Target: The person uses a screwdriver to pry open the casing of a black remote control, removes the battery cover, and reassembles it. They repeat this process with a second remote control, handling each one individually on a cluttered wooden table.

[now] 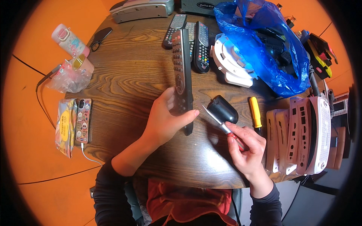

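Note:
My left hand (166, 118) grips a long dark grey remote control (183, 67) near its lower end. The remote is turned on its side edge, with its buttons facing left. In my right hand (247, 147) is a craft knife (222, 126) with a red handle and a slim pointed metal blade. Its tip points up and left toward the remote, apart from it. A black rounded shell (223, 109) lies on the table just beyond the knife. To the right of that lies a screwdriver with a yellow handle (255, 112).
More remotes (202, 45) lie beyond my left hand. A blue plastic bag (260, 56) of dark items and a white ring-shaped part (232, 62) sit at the back right. White router-like boxes (298, 135) stand at the right edge. A phone (83, 120) and pink-white bottle (71, 39) are left.

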`<state>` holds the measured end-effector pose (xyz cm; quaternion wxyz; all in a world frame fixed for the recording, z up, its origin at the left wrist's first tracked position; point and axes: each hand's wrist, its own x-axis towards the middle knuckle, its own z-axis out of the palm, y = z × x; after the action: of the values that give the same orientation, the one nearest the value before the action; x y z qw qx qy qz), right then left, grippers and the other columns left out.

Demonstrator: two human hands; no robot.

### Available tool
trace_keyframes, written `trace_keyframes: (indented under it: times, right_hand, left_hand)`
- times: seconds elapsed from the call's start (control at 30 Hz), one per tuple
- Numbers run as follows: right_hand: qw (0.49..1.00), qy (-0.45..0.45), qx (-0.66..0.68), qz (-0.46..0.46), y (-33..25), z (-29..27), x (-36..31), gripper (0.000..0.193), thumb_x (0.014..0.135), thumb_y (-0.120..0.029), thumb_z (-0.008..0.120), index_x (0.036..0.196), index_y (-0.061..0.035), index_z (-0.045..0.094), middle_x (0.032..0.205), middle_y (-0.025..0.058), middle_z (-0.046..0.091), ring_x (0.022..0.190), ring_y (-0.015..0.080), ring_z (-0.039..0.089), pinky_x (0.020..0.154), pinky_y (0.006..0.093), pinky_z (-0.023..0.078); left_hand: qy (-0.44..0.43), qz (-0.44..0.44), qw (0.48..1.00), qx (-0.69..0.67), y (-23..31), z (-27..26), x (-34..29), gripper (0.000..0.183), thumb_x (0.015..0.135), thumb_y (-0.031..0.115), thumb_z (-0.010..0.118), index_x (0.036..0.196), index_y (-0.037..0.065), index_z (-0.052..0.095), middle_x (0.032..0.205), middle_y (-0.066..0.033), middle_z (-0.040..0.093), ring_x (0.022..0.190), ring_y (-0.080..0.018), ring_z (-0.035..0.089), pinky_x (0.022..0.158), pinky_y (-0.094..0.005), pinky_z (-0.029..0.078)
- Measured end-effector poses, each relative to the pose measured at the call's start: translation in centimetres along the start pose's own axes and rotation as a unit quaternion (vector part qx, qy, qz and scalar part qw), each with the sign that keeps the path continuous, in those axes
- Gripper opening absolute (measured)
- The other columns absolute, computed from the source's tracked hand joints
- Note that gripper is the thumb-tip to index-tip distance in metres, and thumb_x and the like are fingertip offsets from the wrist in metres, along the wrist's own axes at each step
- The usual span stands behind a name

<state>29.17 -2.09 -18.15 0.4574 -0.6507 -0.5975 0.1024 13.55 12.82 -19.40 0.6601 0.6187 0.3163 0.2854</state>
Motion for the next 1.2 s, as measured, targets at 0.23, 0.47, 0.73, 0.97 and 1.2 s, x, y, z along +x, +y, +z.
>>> trace_keyframes:
  times: [0.23,0.47,0.73,0.97,1.2]
  right_hand:
    - [1.000,-0.004,0.009,-0.012,0.14,0.10,0.15,0.030,0.071,0.001,0.063,0.101,-0.0018,0.065,0.071,0.0088,0.064,0.057,0.0149,0.059,0.052,0.0249,0.047]
    - [1.000,-0.008,-0.006,-0.009,0.16,0.17,0.06,0.030,0.071,0.001,0.063,0.101,-0.0020,0.065,0.070,0.0085,0.064,0.055,0.0145,0.058,0.050,0.0245,0.046]
    - [0.999,-0.038,-0.008,0.019,0.08,-0.07,-0.02,0.029,0.074,-0.001,0.064,0.103,-0.0020,0.064,0.070,0.0100,0.063,0.054,0.0149,0.057,0.051,0.0237,0.045]
    - [0.992,-0.078,0.055,0.081,0.37,-0.43,0.32,0.026,0.076,-0.003,0.064,0.102,0.0001,0.063,0.073,0.0119,0.062,0.060,0.0157,0.059,0.059,0.0230,0.046]
    - [0.996,-0.079,0.001,0.046,0.69,-0.33,0.20,0.026,0.076,-0.004,0.065,0.102,-0.0034,0.064,0.079,0.0130,0.065,0.065,0.0203,0.064,0.061,0.0266,0.049]
  left_hand:
    - [0.013,0.001,1.000,-0.011,-0.24,0.27,-0.24,0.046,0.072,-0.001,0.065,0.114,-0.002,0.045,0.098,-0.0072,0.057,0.089,-0.0113,0.055,0.079,-0.0241,0.046]
    - [0.006,0.002,1.000,-0.006,-0.69,0.17,-0.20,0.047,0.073,-0.003,0.063,0.117,-0.004,0.044,0.097,-0.0062,0.057,0.086,-0.0105,0.056,0.076,-0.0230,0.046]
    - [0.047,0.059,0.988,0.131,-0.46,0.20,-0.25,0.046,0.072,-0.002,0.063,0.114,-0.004,0.046,0.092,-0.0058,0.060,0.081,-0.0101,0.057,0.072,-0.0230,0.046]
    - [0.105,0.164,0.929,0.314,-0.25,0.09,-0.22,0.046,0.063,0.008,0.068,0.105,-0.001,0.049,0.081,-0.0155,0.061,0.075,-0.0286,0.063,0.066,-0.0330,0.048]
    - [0.095,0.152,0.922,0.343,-0.11,0.19,-0.32,0.039,0.063,0.007,0.067,0.096,0.000,0.048,0.078,-0.0160,0.059,0.073,-0.0325,0.061,0.065,-0.0367,0.048]
